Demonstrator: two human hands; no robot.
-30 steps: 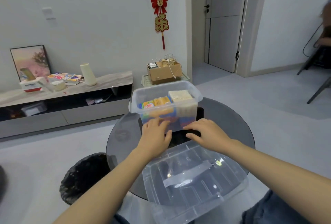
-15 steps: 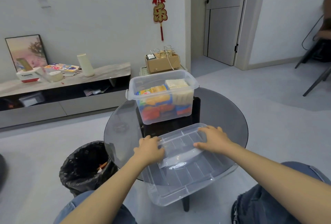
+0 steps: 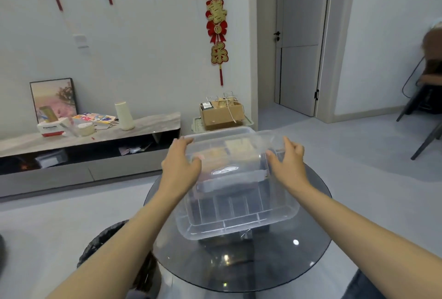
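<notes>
I hold a clear plastic lid [image 3: 239, 205] in the air above the round dark glass table [image 3: 311, 251], tilted with its far edge up. My left hand [image 3: 180, 162] grips the lid's left far corner, my right hand [image 3: 288, 162] grips its right far corner. Behind and under the lid's far edge stands a clear storage box [image 3: 220, 132]. Its contents show blurred through the lid: a pale pack and coloured packs.
A bin with a black liner [image 3: 105, 246] stands on the floor left of the table. A low TV bench [image 3: 95, 136] with small items runs along the left wall. A cardboard box [image 3: 222, 114] sits behind the table. A chair [image 3: 425, 107] stands far right.
Both hands left the box, took the lid at the table's near edge, and lifted it up and forward over the box. The camera view has risen.
</notes>
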